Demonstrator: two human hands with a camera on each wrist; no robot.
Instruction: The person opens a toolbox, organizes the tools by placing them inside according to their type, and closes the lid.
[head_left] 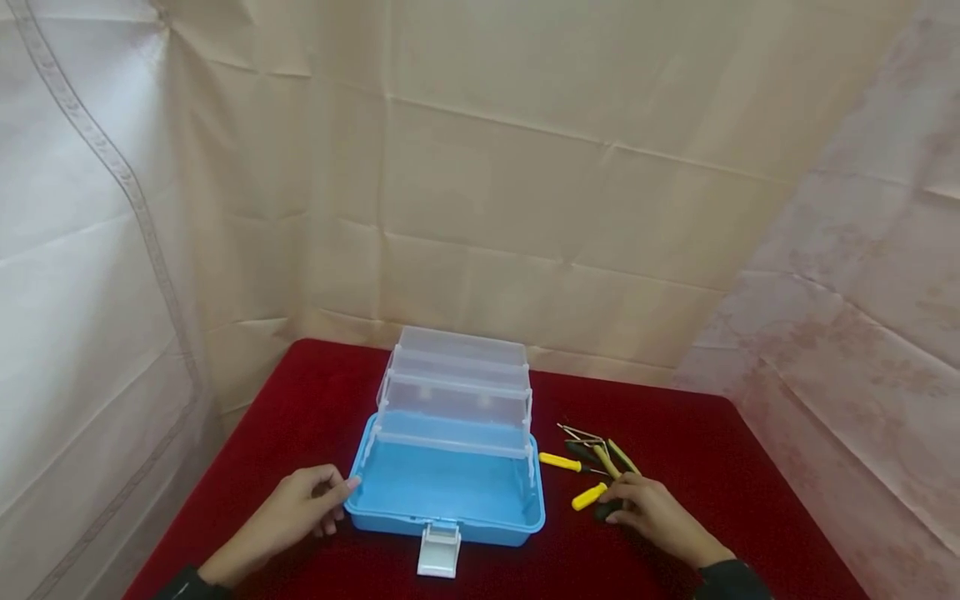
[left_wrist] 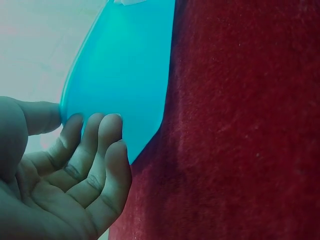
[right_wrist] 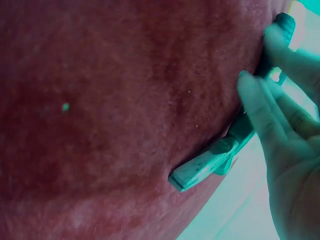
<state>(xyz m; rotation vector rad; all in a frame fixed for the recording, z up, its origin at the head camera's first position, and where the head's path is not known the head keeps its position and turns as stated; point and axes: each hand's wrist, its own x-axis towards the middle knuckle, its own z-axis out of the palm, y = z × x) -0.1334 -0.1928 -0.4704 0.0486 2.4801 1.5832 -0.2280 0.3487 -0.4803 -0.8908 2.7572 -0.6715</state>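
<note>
A blue toolbox (head_left: 442, 525) stands with its translucent lid and trays (head_left: 457, 400) raised and its inside bare. My left hand (head_left: 303, 500) holds its left front corner, thumb on the rim and curled fingers against the outer wall (left_wrist: 127, 75), as the left wrist view shows. To the right of the box, my right hand (head_left: 648, 510) is over a pile of tools. In the right wrist view its fingers (right_wrist: 260, 107) are extended around the dark handles of what look like pliers (right_wrist: 200, 167); the hand is blurred and partly covers them. A yellow-handled screwdriver (head_left: 558, 461) lies nearby.
Another yellow handle (head_left: 588, 497) and several yellow and dark tools (head_left: 606, 458) lie overlapped beside the right hand. A white latch (head_left: 438, 552) hangs at the box front. Red cloth (head_left: 720, 467) covers the table; a beige curtain (head_left: 525, 208) hangs behind.
</note>
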